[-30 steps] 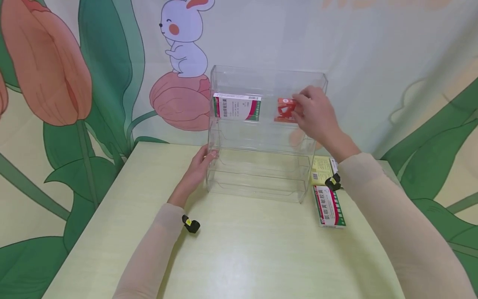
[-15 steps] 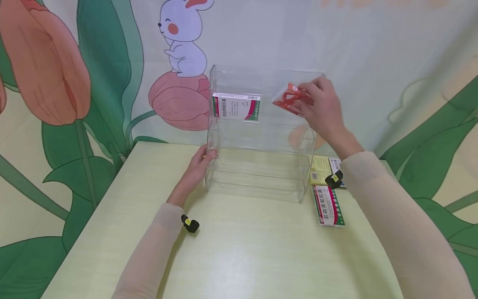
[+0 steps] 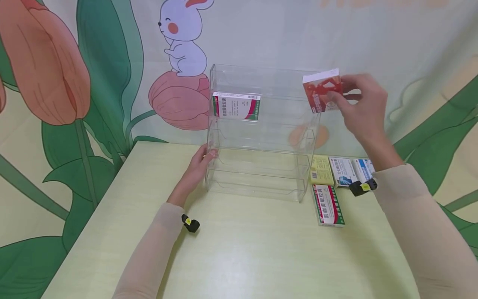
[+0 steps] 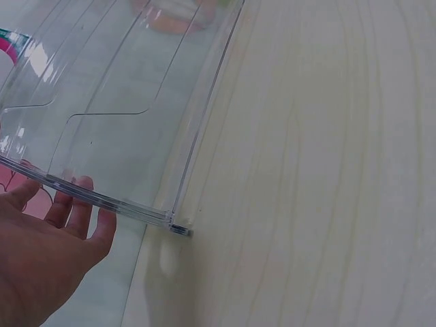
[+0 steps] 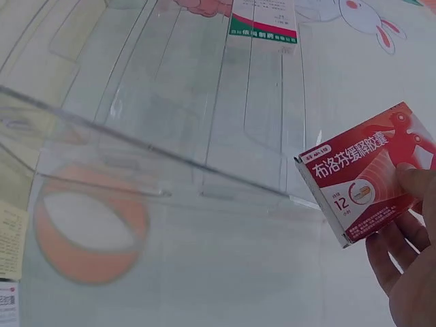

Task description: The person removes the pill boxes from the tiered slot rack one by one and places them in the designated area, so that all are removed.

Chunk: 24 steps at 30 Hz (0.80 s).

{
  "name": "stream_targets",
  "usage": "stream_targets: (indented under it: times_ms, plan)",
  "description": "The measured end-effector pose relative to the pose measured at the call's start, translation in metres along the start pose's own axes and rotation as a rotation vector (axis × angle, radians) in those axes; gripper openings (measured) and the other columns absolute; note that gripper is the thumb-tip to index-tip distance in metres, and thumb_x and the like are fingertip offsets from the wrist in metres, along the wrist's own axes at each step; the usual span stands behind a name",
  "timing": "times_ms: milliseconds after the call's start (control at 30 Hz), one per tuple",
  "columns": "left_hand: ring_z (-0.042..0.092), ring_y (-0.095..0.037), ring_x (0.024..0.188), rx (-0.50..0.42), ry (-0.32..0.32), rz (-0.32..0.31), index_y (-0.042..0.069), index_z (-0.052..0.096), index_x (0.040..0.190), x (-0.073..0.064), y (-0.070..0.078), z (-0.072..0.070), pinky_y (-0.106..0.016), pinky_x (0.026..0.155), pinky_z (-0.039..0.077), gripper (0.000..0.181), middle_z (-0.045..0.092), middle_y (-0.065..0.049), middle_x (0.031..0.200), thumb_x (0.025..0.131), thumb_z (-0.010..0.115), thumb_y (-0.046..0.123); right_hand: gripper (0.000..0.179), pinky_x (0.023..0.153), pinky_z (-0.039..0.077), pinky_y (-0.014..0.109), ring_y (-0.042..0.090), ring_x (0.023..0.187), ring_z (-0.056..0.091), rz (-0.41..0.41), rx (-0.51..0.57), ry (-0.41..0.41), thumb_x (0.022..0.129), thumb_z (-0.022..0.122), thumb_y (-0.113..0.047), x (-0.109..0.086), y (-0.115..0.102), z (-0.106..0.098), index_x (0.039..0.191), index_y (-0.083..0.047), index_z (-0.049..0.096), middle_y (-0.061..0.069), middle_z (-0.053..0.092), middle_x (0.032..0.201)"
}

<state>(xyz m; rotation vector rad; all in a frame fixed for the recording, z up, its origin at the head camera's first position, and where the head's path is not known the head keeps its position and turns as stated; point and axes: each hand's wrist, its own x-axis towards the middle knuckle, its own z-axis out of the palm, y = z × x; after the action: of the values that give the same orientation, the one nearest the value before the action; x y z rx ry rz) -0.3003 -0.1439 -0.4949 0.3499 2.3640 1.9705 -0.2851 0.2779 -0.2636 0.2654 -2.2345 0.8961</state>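
My right hand (image 3: 366,104) pinches a red-and-white medicine box (image 3: 323,92) between thumb and fingers, up by the top right corner of a clear acrylic rack (image 3: 261,151). In the right wrist view the red front of that box, with white lettering, faces the camera. My left hand (image 3: 196,170) grips the rack's left side low down; in the left wrist view its fingers (image 4: 82,208) lie along the clear side edge. A white, green and magenta medicine box (image 3: 237,107) stands at the left of an upper tier of the rack.
Right of the rack, on the pale table (image 3: 239,249), lie a yellow box (image 3: 321,170), a white-and-blue box (image 3: 342,171) and another blue-and-white box (image 3: 363,169). A white, green and magenta box (image 3: 328,205) lies in front of them. A printed curtain (image 3: 269,33) hangs behind.
My right hand has lifted the red box from the right of the rack's upper tier, moving it up and right and turning it. My left hand stays on the rack.
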Motion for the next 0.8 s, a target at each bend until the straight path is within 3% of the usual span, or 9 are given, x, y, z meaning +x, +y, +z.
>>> stream_targets:
  times_ms: [200,367,533,800]
  plan:
    - [0.048,-0.031,0.142,-0.01,0.005,-0.004,0.026,0.033,0.166,-0.001,-0.002,-0.001,-0.064,0.12,0.033,0.067,0.051,-0.01,0.152,0.109,0.045,0.06,0.044,0.087,0.05,0.012,0.008,0.111,0.059,0.178,0.057,-0.002,0.099,0.076,-0.037,-0.019,0.03,-0.022,0.14,-0.02,0.069,0.002,0.068,0.131]
    - [0.046,-0.033,0.144,-0.007,0.003,-0.024,0.026,0.031,0.167,0.0,-0.005,-0.001,-0.065,0.121,0.031,0.064,0.048,-0.012,0.155,0.112,0.044,0.054,0.046,0.087,0.048,0.013,0.005,0.114,0.057,0.323,0.089,-0.007,0.1,0.074,-0.038,-0.043,0.054,-0.037,0.143,-0.022,0.065,0.0,0.066,0.136]
    - [0.044,-0.036,0.145,-0.006,0.003,-0.028,0.022,0.03,0.168,-0.001,-0.002,0.0,-0.066,0.121,0.029,0.062,0.047,-0.015,0.155,0.113,0.043,0.049,0.051,0.09,0.048,0.014,0.009,0.119,0.057,0.378,0.068,-0.058,0.102,0.07,-0.044,-0.065,0.071,-0.045,0.147,-0.022,0.062,0.003,0.065,0.141]
    - [0.043,-0.031,0.147,0.0,0.001,-0.025,0.03,0.031,0.167,-0.002,0.001,0.0,-0.067,0.12,0.029,0.068,0.047,-0.007,0.158,0.108,0.046,0.062,0.066,0.085,0.045,0.012,0.018,0.12,0.052,0.466,-0.037,-0.22,0.102,0.062,-0.056,-0.106,0.104,-0.05,0.152,-0.014,0.055,0.011,0.06,0.14]
